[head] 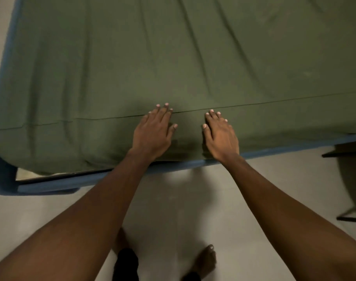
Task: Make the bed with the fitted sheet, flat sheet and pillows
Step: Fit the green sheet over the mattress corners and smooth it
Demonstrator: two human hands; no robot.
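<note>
An olive-green sheet [173,57] covers the whole mattress, with long creases running across it. A thin hem line [274,102] crosses the sheet close to the near edge. My left hand [152,132] lies flat on the sheet at the near edge, fingers straight and reaching the hem line. My right hand [220,134] lies flat beside it, a short gap apart, fingers straight too. Both palms press down on the cloth. No pillows are in view.
A blue bed base [51,184] shows under the mattress along the near side and the left corner. Pale floor [193,199] lies between me and the bed, with my bare feet on it. Dark furniture legs [349,218] stand at the right edge.
</note>
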